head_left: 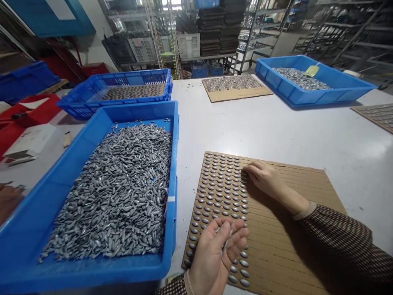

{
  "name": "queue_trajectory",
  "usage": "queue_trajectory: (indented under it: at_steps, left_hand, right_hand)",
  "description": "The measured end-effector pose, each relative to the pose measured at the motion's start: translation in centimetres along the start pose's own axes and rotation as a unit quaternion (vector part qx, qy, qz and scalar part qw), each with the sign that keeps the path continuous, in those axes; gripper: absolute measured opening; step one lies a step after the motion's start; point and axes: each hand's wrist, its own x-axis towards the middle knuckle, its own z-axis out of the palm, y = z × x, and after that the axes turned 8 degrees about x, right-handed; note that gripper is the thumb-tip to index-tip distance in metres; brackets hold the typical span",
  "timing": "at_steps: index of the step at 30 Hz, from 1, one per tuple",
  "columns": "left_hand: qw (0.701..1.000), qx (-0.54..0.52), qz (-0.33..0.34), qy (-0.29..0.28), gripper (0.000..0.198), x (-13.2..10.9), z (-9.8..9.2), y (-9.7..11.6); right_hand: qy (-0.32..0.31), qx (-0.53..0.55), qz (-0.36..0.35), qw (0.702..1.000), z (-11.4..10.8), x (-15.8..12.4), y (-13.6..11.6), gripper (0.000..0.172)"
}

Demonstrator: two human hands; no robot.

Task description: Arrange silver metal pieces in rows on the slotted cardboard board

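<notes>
A slotted cardboard sheet lies in front of me, its left part filled with rows of small grey metal pieces. My left hand is cupped palm up over the sheet's near left corner, fingers curled around a few metal pieces. My right hand rests on the sheet at the edge of the filled rows, fingertips pinched down on a piece at the top of a row. A large blue bin heaped with the same metal pieces sits just left of the sheet.
A second blue crate holding a filled sheet stands behind the bin. At the back are another filled cardboard sheet and a blue tray of pieces. A further sheet lies at the right edge. Someone's hand shows at far left.
</notes>
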Motion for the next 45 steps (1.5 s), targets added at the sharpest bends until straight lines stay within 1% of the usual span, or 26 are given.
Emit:
queue_trajectory:
  at_steps: [3, 7, 10, 15, 17, 20, 22, 24, 27, 30, 36, 41, 45]
  left_hand:
    - [1.0, 0.002, -0.01, 0.001, 0.021, 0.0, 0.0, 0.0]
    - [1.0, 0.016, 0.002, -0.006, 0.022, -0.1, 0.0, -0.1]
    - [0.999, 0.019, 0.021, -0.018, 0.026, 0.0, -0.2, -0.2]
    - [0.999, 0.015, 0.049, -0.017, 0.039, 0.5, -0.8, -0.6]
    - [0.998, 0.028, 0.055, -0.022, 0.041, 0.7, -1.0, -0.7]
    - [0.998, 0.042, 0.054, -0.016, 0.04, 0.6, -0.9, -0.7]
    - [0.998, 0.041, 0.049, -0.01, 0.038, 0.4, -0.8, -0.6]
    - [0.998, 0.04, 0.044, -0.011, 0.034, 0.3, -0.6, -0.5]
    - [0.998, 0.043, 0.04, -0.011, 0.027, 0.1, -0.5, -0.4]
    - [0.998, 0.041, 0.048, -0.007, 0.025, 0.2, -0.5, -0.4]
    - [0.998, 0.028, 0.053, -0.008, 0.032, 0.6, -0.9, -0.7]
    - [0.998, 0.023, 0.054, -0.003, 0.04, 0.9, -0.9, -0.8]
    - [0.999, 0.016, 0.05, 0.012, 0.044, 1.6, -1.1, -0.8]
  right_hand:
    - [0.0, -0.014, -0.004, 1.0, 0.1, -0.1, 0.1, 0.024]
    - [-0.026, -0.025, -0.017, 0.999, -0.2, -0.2, 0.0, 0.024]
    - [-0.044, -0.028, -0.023, 0.998, -0.5, -0.3, 0.0, 0.025]
    - [-0.061, -0.021, -0.021, 0.998, -0.9, -0.4, 0.1, 0.026]
    - [-0.053, -0.013, -0.011, 0.998, -1.1, -0.4, 0.0, 0.026]
    - [-0.024, 0.002, 0.008, 1.0, -1.6, -0.6, -0.4, 0.024]
    - [0.002, 0.02, 0.024, 1.0, -1.9, -0.8, -0.5, 0.023]
    - [0.013, 0.034, 0.04, 0.999, -1.9, -1.0, -0.6, 0.023]
    - [0.002, 0.036, 0.054, 0.998, -1.5, -0.9, -0.6, 0.024]
    - [-0.018, 0.036, 0.052, 0.998, -0.8, -0.3, -0.4, 0.027]
    - [-0.035, 0.049, 0.051, 0.997, -0.1, 0.2, 0.0, 0.028]
    - [-0.027, 0.071, 0.042, 0.996, 0.3, 0.1, 0.5, 0.029]
    - [-0.02, 0.086, 0.038, 0.995, 0.8, 0.5, 0.5, 0.028]
